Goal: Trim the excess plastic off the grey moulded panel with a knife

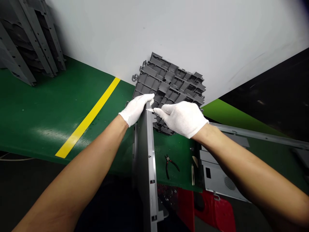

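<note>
My left hand (136, 109), in a white cloth glove, is closed over the top edge of an upright grey panel (146, 161). My right hand (181, 118), also gloved in white, pinches a small metal blade (150, 110), whose tip is at that same top edge. The part of the blade inside the fingers is hidden. Behind both hands lies a dark grey ribbed plastic grid tile (169, 87) with hooked tabs along its edge. The gloves cover its lower part.
Black-handled pliers (170, 166) lie on the green surface (48, 109), which has a yellow stripe (88, 117). A stack of grey ribbed parts (29, 38) stands at upper left. A large white sheet (169, 35) spans the top. A perforated metal plate (217, 174) and red objects (212, 209) sit lower right.
</note>
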### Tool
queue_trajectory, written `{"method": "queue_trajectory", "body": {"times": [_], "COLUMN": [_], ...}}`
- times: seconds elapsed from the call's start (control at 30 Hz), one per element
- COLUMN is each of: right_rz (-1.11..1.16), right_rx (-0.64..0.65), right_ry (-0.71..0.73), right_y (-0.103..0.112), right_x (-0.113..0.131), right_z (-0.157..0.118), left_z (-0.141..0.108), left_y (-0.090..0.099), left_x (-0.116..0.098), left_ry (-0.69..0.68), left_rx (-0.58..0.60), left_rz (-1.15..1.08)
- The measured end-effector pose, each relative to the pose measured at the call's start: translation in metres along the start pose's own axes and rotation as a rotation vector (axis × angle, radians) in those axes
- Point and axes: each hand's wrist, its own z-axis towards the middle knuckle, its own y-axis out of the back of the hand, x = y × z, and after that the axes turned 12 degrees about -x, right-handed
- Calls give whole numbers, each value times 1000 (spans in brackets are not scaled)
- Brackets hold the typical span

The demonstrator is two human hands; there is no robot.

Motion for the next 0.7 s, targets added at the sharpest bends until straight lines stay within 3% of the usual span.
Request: {"method": "queue_trajectory", "body": {"times": [0.27, 0.4, 0.6, 0.7], "right_rz": [18, 141, 640, 869], "right_rx": [-12, -32, -158, -107], "right_ry": [32, 8, -279, -402], "right_y": [1, 2, 2, -9], "right_x": [3, -1, -12, -11], "right_z": [-12, -17, -37, -60], "left_z": [2, 3, -7, -16], "left_y": [3, 3, 7, 14], "left_x": [3, 2, -6, -11], "left_ry": [-15, -20, -142, -83], "left_rx": [10, 8, 115, 223], "left_rz": [9, 10, 55, 71]}}
